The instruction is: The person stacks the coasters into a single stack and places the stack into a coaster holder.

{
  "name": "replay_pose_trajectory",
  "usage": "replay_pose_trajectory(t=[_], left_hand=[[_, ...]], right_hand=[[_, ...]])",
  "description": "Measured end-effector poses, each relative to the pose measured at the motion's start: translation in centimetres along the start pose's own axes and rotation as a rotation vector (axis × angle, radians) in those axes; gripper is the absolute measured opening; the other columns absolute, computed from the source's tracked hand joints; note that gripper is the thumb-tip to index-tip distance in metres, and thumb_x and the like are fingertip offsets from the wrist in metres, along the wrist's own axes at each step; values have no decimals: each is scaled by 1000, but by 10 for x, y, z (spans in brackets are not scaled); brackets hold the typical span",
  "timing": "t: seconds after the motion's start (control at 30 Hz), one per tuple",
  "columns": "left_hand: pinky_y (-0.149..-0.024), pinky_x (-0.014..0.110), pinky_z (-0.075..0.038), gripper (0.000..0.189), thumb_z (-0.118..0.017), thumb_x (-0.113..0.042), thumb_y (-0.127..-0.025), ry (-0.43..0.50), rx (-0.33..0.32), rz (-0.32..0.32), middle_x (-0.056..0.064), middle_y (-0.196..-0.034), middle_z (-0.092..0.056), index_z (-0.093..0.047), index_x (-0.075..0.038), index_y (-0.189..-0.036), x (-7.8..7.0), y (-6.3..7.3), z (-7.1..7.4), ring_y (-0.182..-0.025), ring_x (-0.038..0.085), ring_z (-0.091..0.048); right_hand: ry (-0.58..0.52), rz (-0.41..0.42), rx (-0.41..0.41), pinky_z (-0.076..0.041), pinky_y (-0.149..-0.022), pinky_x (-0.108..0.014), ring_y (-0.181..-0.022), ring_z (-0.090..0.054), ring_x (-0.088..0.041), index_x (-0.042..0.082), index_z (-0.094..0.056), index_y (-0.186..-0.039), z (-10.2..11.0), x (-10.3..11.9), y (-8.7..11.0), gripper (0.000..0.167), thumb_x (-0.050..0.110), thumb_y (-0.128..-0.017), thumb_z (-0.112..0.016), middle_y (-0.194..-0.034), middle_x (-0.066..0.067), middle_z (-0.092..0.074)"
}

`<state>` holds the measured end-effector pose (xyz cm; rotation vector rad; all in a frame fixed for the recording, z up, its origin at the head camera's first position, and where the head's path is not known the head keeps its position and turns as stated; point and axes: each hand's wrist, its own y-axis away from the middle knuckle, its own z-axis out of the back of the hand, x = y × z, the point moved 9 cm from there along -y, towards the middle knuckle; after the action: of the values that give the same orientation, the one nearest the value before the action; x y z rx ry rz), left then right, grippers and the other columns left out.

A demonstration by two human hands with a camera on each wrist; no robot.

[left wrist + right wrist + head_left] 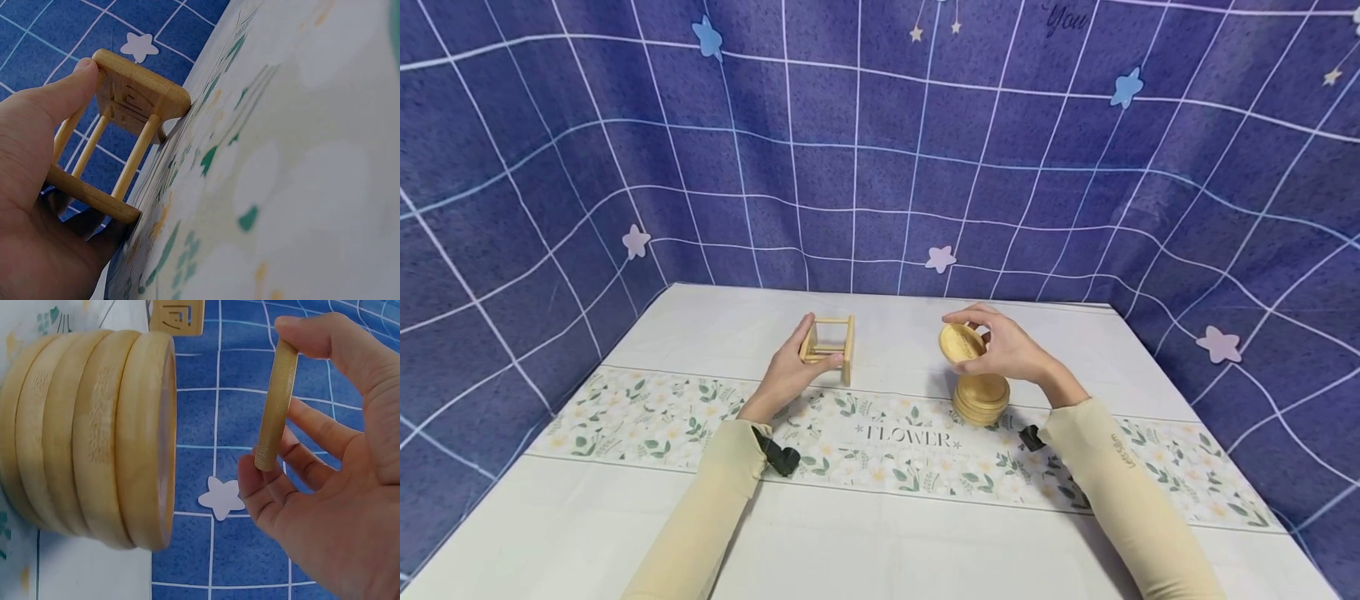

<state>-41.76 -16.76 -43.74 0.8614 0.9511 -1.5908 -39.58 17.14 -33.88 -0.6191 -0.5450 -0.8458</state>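
The left grip [788,368] spans a wooden rack [848,357], thumb and fingers on opposite panels, some fingertips hidden. The right grip [1009,347] pinches a coaster [958,342], its lettering illegible, above the coaster stack [981,405], whose far side is hidden.

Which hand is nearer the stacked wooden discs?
Right. The right hand holds a disc just above the stack; the left hand grips a frame away to the stack's left.
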Motion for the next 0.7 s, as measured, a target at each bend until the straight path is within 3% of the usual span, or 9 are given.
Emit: replay_pose_trajectory(t=[0.27, 0.7], left_hand=[[-140, 49, -18, 111, -86, -44, -100, 2, -1, 9, 2, -187, -8, -12, -26, -181, 1, -1, 0, -172, 31, -11], [-140, 51, -18, 110, -85, -43, -100, -4, -5, 14, 2, -187, -10, -12, -27, -181, 0, 0, 1, -172, 32, -12]], right_hand=[[15, -14, 20, -56, -98, -46, -134, -57, -36, 3, -67, -150, 6, -6, 7, 77, 7, -79, -96, -156, -18, -57], [65, -11, 107, -56, -93, -42, -119, -60, -30, 4, -72, -145, 7, -13, 20, 70, 5, -79, -94, -142, -18, -63]])
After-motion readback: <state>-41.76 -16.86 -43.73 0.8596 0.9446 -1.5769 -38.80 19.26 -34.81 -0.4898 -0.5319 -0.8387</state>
